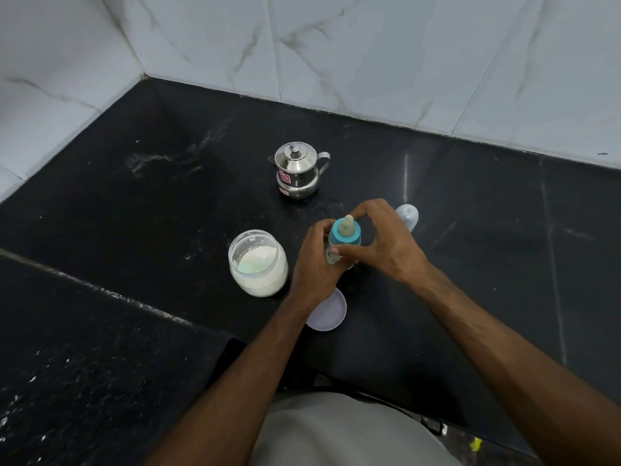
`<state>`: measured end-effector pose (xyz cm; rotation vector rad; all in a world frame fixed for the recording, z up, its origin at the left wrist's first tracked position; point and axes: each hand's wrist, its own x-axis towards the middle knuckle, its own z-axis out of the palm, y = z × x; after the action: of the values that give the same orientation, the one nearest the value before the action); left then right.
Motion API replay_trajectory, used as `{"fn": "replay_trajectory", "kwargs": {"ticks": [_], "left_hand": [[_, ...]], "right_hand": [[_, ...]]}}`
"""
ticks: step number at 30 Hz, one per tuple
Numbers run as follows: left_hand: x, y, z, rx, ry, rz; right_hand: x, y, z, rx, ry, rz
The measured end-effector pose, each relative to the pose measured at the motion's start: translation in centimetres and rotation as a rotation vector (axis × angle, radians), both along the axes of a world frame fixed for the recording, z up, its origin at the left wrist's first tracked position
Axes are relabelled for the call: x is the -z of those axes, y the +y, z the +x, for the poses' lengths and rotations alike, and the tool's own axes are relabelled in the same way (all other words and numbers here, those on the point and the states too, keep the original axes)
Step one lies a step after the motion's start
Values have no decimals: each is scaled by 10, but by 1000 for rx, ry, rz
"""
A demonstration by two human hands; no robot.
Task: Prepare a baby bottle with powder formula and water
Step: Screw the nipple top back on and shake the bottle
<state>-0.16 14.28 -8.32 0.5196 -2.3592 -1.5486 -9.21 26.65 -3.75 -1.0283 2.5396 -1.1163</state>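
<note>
A baby bottle (334, 255) with a blue collar (346, 237) and a pale teat stands upright on the black counter (470, 264). My left hand (314, 264) grips the bottle's body from the left. My right hand (383, 243) curls round the blue collar from the right, thumb across the front. An open clear jar (258, 263) of white powder formula, with a pale green scoop in it, stands just left of my left hand. A small steel kettle (297, 170) with its lid on sits behind the bottle.
The jar's pale lid (331, 312) lies on the counter under my left wrist. A translucent bottle cap (408, 215) lies behind my right hand. Marble-tiled walls (369, 52) close the back and left. The counter's front edge runs near my body.
</note>
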Motion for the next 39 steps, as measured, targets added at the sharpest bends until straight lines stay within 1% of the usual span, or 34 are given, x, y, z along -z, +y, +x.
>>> {"fn": "replay_trajectory", "kwargs": {"ticks": [1,4,6,8,11,12,13,16,18,19,23,24,26,28,30,32,36,37,39], "left_hand": [[0,0,0,0,-2,-6],[-1,0,0,-1,1,2],[-3,1,-1,-10,-11,8],[-3,1,-2,-16,-22,11],[-2,2,-2,-15,-21,-14],[-2,2,-1,-13,-15,-16],[-1,1,-1,-11,-5,-17],[-2,1,-1,-11,-10,-17],[-3,1,-2,-20,-15,-16],[-3,1,-2,-23,-16,-13],[-6,3,-1,-12,-16,-5],[-6,3,-1,-8,-15,-9],[-5,2,0,-1,-7,-19],[-4,1,1,-4,-6,-21],[-3,1,1,-12,-3,-9],[-4,1,-1,-15,-15,-3],[-4,2,-4,-12,-57,-16],[-4,3,-3,-11,-61,-18],[-4,3,-2,-15,-52,-24]], "right_hand": [[0,0,0,-16,-7,1],[-5,4,-5,-170,-57,16],[-7,7,-7,-227,-56,-14],[-7,5,-5,-162,-19,-25],[-6,-4,2,16,-6,17],[-5,-6,3,26,-6,32],[-6,-5,3,-2,2,45],[-11,-1,-3,-177,-18,66],[-12,1,-6,-237,3,58],[-11,1,-6,-226,23,57],[-8,-8,-2,-33,78,90],[-8,-9,-1,-16,79,103],[-10,-6,-2,-68,58,121],[-15,0,-5,-169,-5,114],[-17,6,-8,-232,-13,108],[-15,4,-8,-195,27,110],[-9,-5,-5,-27,123,152],[-9,-4,-5,-32,125,166],[-11,1,-7,-108,73,171]]}}
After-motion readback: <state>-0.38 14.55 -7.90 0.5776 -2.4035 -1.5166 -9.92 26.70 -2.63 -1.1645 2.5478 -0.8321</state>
